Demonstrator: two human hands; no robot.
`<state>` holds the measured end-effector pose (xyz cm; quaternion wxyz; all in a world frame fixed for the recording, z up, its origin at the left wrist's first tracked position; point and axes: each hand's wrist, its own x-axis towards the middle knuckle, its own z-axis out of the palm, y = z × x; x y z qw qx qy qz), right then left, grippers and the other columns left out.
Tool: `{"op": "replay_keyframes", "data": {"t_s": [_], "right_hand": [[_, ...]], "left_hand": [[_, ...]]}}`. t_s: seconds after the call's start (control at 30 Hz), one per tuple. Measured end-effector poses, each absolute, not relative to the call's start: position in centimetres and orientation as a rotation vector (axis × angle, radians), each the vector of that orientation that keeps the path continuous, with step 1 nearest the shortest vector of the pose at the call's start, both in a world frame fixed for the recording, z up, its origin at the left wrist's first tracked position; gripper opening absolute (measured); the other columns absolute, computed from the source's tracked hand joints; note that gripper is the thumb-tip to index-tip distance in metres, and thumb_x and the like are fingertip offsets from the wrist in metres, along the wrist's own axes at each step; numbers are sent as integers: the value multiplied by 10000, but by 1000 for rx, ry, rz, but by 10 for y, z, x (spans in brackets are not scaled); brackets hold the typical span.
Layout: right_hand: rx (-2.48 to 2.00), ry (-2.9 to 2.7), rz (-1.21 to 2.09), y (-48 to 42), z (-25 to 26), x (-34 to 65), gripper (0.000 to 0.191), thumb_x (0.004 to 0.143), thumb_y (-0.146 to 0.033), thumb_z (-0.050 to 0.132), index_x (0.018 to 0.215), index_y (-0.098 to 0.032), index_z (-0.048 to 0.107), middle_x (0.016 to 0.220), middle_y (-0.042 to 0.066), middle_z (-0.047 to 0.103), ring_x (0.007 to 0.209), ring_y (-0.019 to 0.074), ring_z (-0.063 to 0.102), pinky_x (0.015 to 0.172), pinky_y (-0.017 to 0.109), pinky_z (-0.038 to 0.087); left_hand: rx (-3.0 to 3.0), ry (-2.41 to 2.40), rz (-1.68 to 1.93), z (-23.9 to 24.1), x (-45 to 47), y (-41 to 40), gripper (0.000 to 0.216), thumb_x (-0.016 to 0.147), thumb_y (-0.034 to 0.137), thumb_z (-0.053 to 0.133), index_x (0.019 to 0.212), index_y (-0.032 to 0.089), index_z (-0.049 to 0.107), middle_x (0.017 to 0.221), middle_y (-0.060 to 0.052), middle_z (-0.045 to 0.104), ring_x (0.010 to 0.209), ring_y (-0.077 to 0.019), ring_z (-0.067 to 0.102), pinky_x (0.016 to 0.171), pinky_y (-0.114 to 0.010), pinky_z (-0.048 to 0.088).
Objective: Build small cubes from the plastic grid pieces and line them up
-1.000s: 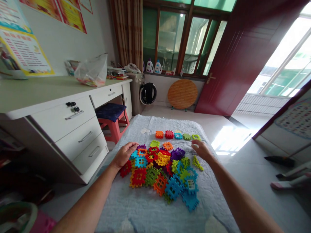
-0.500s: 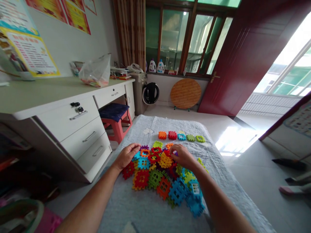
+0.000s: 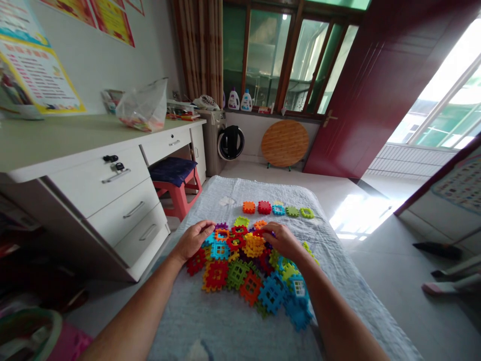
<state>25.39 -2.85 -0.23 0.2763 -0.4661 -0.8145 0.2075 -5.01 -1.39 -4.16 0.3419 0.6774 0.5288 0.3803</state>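
Observation:
A heap of coloured plastic interlocking tiles lies on a pale blue blanket. Beyond it, a row of several tiles in orange, red, blue and green is laid out side by side. My left hand rests at the heap's left edge, fingers stretched towards a purple tile and holding nothing. My right hand is over the far middle of the heap, its fingers curled down onto the tiles there; what they grip is hidden.
A white desk with drawers stands at the left, a red stool tucked under it. A round wooden board leans below the window. A dark red door and tiled floor lie to the right.
My right hand has moved left from the blanket's right side, near the green tiles, onto the far middle of the heap. My left hand has stayed at the heap's left edge.

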Motion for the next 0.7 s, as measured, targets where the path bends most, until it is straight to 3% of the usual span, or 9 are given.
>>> {"op": "replay_keyframes", "data": {"t_s": [0.2,0.27,0.37,0.57,0.7], "right_hand": [[-1240,-1842,837,-29,-11,250,309,839,-264,491,1138,-192,526,598,-64,528,502,97,431,509,215,341],[-1259,-1902,784,-30,-15,246,242,821,-244,513,1055,-196,556,663,-39,562,571,108,471,566,231,373],[-1359,-2070,490,-33,-15,241,149,794,-226,564,927,-203,626,885,33,620,841,177,525,774,316,391],[-1530,-2220,368,-38,-7,244,282,814,-375,589,1052,-238,654,1030,55,622,990,234,470,885,390,325],[-1526,-2287,424,-39,-9,246,403,752,-352,641,1132,-222,614,1097,55,613,1025,245,459,916,399,310]], "left_hand": [[1774,1373,976,-40,-49,-15,447,819,526,500,1044,174,661,1029,-49,698,984,-248,616,918,-327,439],[1773,1379,970,-39,-49,-15,449,820,527,497,1049,175,658,1020,-46,699,972,-245,619,909,-325,444],[1779,1387,954,-40,-50,-15,452,826,533,485,1054,179,650,1033,-43,694,995,-242,613,910,-315,441],[1780,1380,936,-41,-51,-15,461,826,540,482,1062,177,641,1047,-49,690,1015,-241,602,929,-314,427],[1765,1372,957,-40,-50,-15,466,815,538,496,1058,172,651,1057,-63,689,1035,-250,592,952,-334,414]]}}
